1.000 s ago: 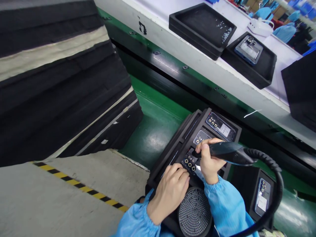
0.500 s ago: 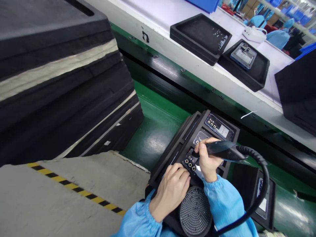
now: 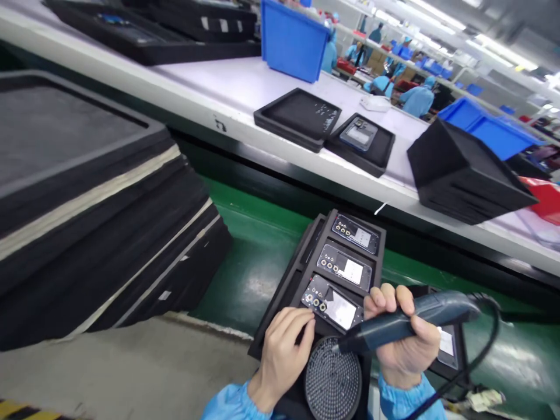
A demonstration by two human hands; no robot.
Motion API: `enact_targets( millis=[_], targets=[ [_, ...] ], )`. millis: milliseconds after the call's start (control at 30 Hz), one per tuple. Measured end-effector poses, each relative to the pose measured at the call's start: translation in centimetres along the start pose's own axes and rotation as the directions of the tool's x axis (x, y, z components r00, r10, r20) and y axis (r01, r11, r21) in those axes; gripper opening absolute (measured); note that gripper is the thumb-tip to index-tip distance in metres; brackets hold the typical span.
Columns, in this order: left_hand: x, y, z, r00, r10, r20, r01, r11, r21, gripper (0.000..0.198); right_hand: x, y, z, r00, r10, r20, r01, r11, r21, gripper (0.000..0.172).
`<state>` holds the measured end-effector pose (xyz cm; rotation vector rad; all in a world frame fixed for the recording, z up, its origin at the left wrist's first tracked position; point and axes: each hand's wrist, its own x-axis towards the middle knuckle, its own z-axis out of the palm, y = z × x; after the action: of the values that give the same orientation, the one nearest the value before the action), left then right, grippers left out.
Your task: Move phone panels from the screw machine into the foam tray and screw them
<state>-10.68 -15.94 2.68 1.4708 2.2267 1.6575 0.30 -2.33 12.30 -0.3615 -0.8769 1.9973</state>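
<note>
My right hand (image 3: 405, 335) is closed around a dark corded electric screwdriver (image 3: 394, 326). The screwdriver lies tilted, its tip over the upper edge of a round black screw plate (image 3: 333, 379) dotted with rings of small holes or screws. My left hand (image 3: 284, 350) has its fingers curled in at the left of that plate, fingertips by the lower edge of the nearest phone body (image 3: 336, 303); whether they pinch anything is hidden. Two more phone bodies, a middle one (image 3: 345, 266) and a far one (image 3: 355, 234), lie in slots of the same black foam tray (image 3: 380, 233).
Tall stacks of black trays (image 3: 109, 233) stand at left. On the white bench (image 3: 245, 93) are a tray of small parts (image 3: 301, 116), a tray with one phone body (image 3: 380, 154), a blue bin (image 3: 293, 44) and a black stack (image 3: 468, 175). People in blue work beyond.
The screwdriver has moved from the nearest phone body to over the screw plate, now pointing down-left. My left hand has shifted slightly. The view has tilted up, showing more of the bench.
</note>
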Motion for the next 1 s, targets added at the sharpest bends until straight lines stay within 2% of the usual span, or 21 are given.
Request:
enact_targets(
  millis=[67, 200, 267, 333, 467, 567, 667, 767, 1000],
  targets=[
    [0.1, 0.1, -0.1, 0.998, 0.05, -0.033, -0.05, 0.999, -0.017, 0.019, -1.0, -0.9, -0.6, 0.999, 0.033, 0.014, -0.034, 0.995, 0.09, 0.024],
    [0.3, 1.0, -0.8, 0.992, 0.12, -0.043, -0.123, 0.991, -0.059, 0.022, -2.6, -1.7, -0.9, 1.0, 0.02, 0.004, -0.021, 0.988, 0.151, 0.023],
    [0.7, 2.1, -1.6, 0.994, 0.107, 0.039, -0.101, 0.986, -0.134, 0.021, -3.5, -1.9, -0.8, 1.0, 0.009, 0.015, -0.011, 0.99, 0.142, 0.022],
    [1.4, 3.9, -2.4, 0.981, 0.09, 0.171, -0.049, 0.972, -0.231, 0.019, -4.3, -2.1, -0.6, 0.999, 0.007, 0.045, -0.012, 0.994, 0.11, 0.024],
    [3.0, 8.1, -3.5, 0.914, 0.145, 0.38, 0.002, 0.933, -0.36, 0.014, -5.7, -2.4, -0.4, 0.997, 0.028, 0.071, -0.034, 0.995, 0.092, 0.031],
    [3.4, 10.3, -3.5, 0.873, 0.178, 0.454, -0.002, 0.932, -0.361, 0.021, -6.3, -2.5, -0.9, 0.983, 0.014, 0.184, -0.035, 0.993, 0.115, 0.034],
    [3.0, 11.4, -3.1, 0.887, 0.227, 0.401, -0.079, 0.932, -0.353, 0.029, -6.6, -2.6, -1.5, 0.955, 0.015, 0.296, -0.055, 0.99, 0.127, 0.035],
    [2.7, 12.0, -2.9, 0.903, 0.256, 0.347, -0.143, 0.937, -0.317, 0.029, -6.9, -2.7, -1.9, 0.961, 0.042, 0.272, -0.072, 0.992, 0.101, 0.042],
    [2.4, 12.6, -1.7, 0.866, 0.319, 0.384, -0.151, 0.9, -0.409, 0.017, -7.7, -2.2, -2.3, 0.966, -0.063, 0.252, 0.025, 0.988, 0.149, 0.038]
  ],
)
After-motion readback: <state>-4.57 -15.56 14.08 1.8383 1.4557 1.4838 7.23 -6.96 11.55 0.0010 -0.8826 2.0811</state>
